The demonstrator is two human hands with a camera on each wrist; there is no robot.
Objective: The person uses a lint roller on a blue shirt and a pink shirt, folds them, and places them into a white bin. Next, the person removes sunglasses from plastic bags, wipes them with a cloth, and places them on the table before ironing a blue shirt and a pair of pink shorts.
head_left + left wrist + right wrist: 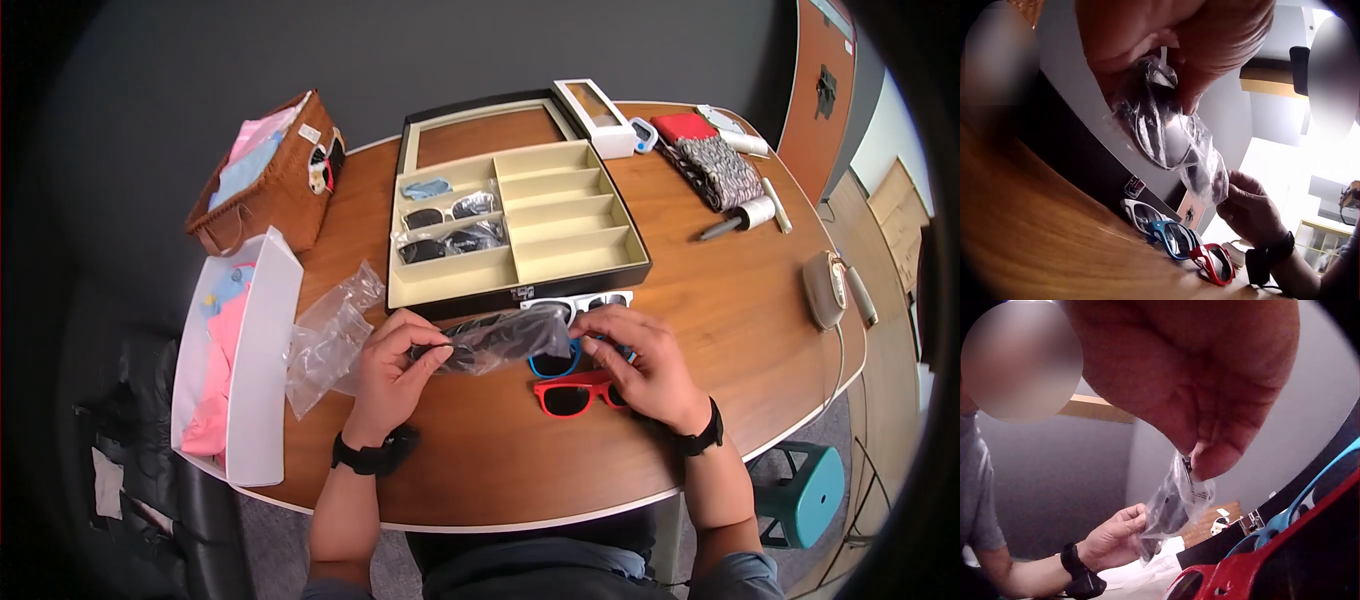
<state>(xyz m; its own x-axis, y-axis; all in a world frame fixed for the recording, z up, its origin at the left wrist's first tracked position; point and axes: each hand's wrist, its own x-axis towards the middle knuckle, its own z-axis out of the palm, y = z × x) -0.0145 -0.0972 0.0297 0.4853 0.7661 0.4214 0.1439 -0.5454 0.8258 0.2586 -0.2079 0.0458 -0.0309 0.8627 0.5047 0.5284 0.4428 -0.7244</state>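
Head view: L hand (pixel 398 365) pinches one end of the bagged dark sunglasses (pixel 490 338), R hand (pixel 645 365) pinches the other end of the plastic, so the pkg hangs btwn both hands, above the counter (pixel 460 475). Under & just L of R hand: white sunglasses (pixel 545 303), blue sunglasses (pixel 555 366) and red sunglasses (pixel 567 399), nearest the person. Beyond both hands: display case (pixel 575 214) w/ two bagged prs (pixel 450 225) and a lt-blue cloth (pixel 427 189) in its L column. L of L hand: loose clear plastic (pixel 335 330), then white box (pixel 265 370) w/ pink & blue fabric (pixel 218 365). L wrist view: L hand, thumb & fingers bent, grips the pkg up close, lens showing thru the plastic; R hand is at the far end, w/ white, blue & red frames below, btwn hands. R wrist view: R hand's fingertips nip the bag's edge; L hand holds the opp. end; red & blue frames sit close by R hand, blurry.
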